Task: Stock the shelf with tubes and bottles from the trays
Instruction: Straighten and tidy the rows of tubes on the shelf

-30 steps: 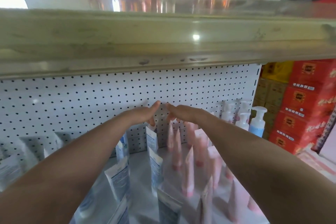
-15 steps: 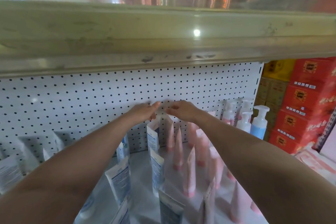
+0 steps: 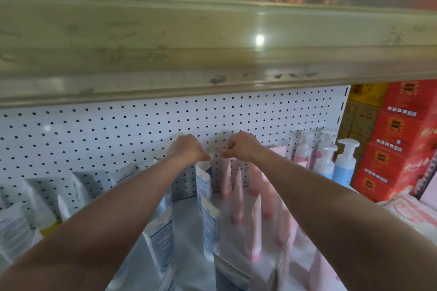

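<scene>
My left hand (image 3: 186,149) and my right hand (image 3: 241,146) reach to the back of the shelf (image 3: 189,255), their fingertips pinched and almost touching. Between them is the flat top edge of the rearmost pink tube (image 3: 224,177), which stands against the pegboard (image 3: 118,130); both hands appear to grip that edge. More pink tubes (image 3: 237,198) stand in rows in front of it. White-and-blue tubes (image 3: 203,184) stand in a row just to the left. Pump bottles (image 3: 344,160), blue and pink, stand at the right end of the shelf.
An upper shelf edge (image 3: 212,38) with a clear strip hangs low over my arms. White tubes (image 3: 37,198) stand at the far left. Red cartons (image 3: 402,139) are stacked right of the shelf unit. A clear film or divider (image 3: 220,231) stands between the blue and pink rows.
Both hands have dropped from the pegboard toward the tube tops, and their fingers have gone from spread apart to pinched together.
</scene>
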